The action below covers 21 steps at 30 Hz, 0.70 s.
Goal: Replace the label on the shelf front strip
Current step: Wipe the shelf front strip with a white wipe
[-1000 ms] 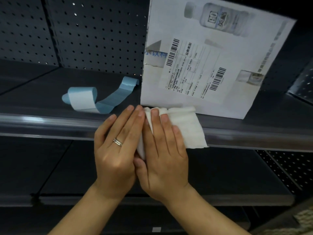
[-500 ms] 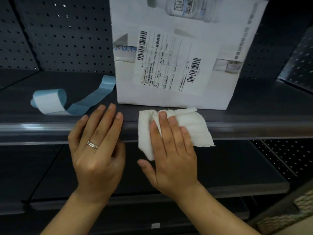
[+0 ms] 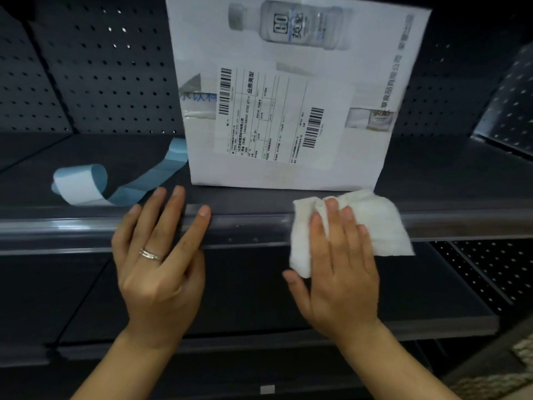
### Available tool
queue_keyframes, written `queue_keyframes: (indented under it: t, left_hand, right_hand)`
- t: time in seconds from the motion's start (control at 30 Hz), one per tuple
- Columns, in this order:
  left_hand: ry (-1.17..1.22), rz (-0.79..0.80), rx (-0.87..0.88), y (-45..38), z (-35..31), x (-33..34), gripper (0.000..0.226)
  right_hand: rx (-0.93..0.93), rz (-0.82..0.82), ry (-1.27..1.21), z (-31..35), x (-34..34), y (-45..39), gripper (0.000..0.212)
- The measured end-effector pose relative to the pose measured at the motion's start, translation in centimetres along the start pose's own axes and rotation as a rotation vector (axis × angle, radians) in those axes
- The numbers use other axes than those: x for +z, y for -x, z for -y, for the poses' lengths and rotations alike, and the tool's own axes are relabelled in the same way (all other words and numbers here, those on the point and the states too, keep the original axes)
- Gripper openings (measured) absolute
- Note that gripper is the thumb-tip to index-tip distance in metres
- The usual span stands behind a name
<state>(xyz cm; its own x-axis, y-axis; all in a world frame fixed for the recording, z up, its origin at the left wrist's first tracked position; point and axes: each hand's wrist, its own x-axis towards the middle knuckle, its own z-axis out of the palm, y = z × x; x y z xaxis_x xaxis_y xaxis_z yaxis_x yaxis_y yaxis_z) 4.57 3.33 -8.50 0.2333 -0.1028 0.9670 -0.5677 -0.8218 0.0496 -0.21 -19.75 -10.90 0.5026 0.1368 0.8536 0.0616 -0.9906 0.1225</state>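
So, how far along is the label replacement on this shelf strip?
Done: the strip shows no label. In hand: the right hand presses a white cloth on it; the left hand rests flat on it. Left: nothing from the blue roll is applied yet.

The strip [image 3: 245, 223] is clear, glossy plastic on a matt dark metal shelf [image 3: 432, 180]. The back panel [image 3: 115, 82] is matt perforated metal. At 9 o'clock, the roll [image 3: 78, 183] is smooth paper, white on pale blue with a slight sheen. At 12, the box [image 3: 207, 39] is matt white card with a paper waybill [image 3: 277, 116] and shiny tape [image 3: 199, 114]. At 3, the wipe [image 3: 383, 226] looks soft and fibrous. The ring [image 3: 150, 254] is polished metal.
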Motion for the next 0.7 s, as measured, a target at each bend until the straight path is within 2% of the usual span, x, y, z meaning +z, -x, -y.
queue_keyframes:
  t: [0.3, 0.7]
  left_hand:
    - [0.044, -0.026, -0.048, 0.0, -0.4, 0.1, 0.035]
    - [0.121, -0.008, -0.087, -0.1, -0.1, -0.4, 0.033]
  right_hand:
    - [0.195, 0.021, 0.043, -6.5, -2.0, 1.8, 0.08]
    - [0.378, -0.024, -0.163, -1.9, -1.7, 0.9, 0.079]
